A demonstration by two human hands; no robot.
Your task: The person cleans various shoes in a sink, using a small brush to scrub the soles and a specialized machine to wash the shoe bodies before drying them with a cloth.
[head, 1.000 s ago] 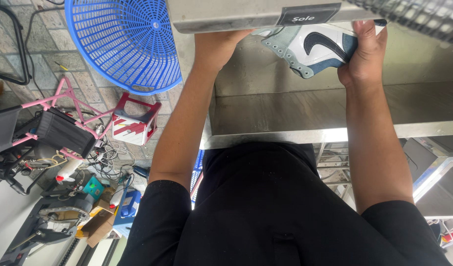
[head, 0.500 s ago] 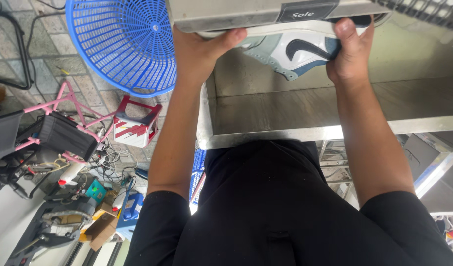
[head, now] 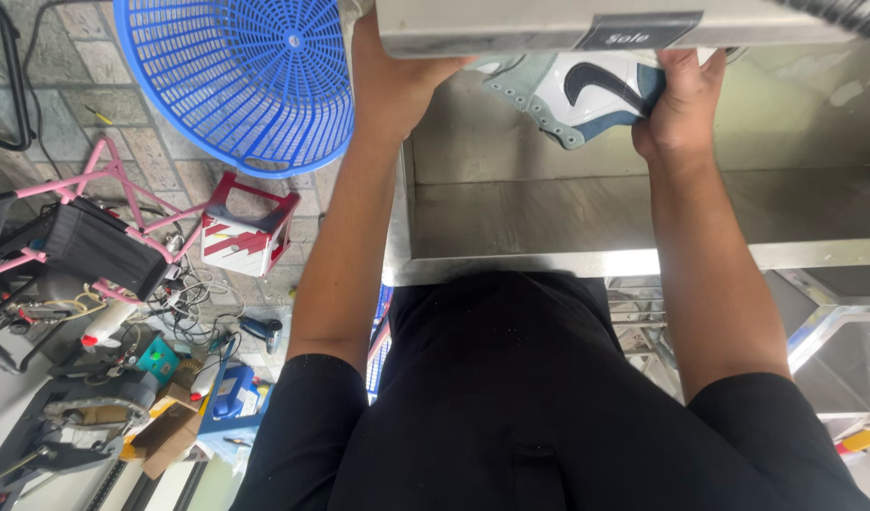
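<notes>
A white, blue and black sneaker (head: 577,99) is held above a stainless steel counter (head: 586,218), partly tucked under a grey metal shelf (head: 511,26) at the top of the view. My right hand (head: 679,104) grips the shoe's right end. My left hand (head: 392,80) reaches up to the shoe's left end, its fingers hidden behind the shelf's edge. Both forearms stretch upward from my black shirt.
A blue plastic basket (head: 236,80) lies on the tiled floor at left. Beside it are a small red and white stool (head: 246,232), a pink metal frame (head: 104,203), cables, tools and cardboard (head: 165,435). Metal racks (head: 833,331) stand at right.
Both hands and the sneaker have shifted slightly up and left toward the shelf. The shoe sits further under the shelf's edge than a second ago.
</notes>
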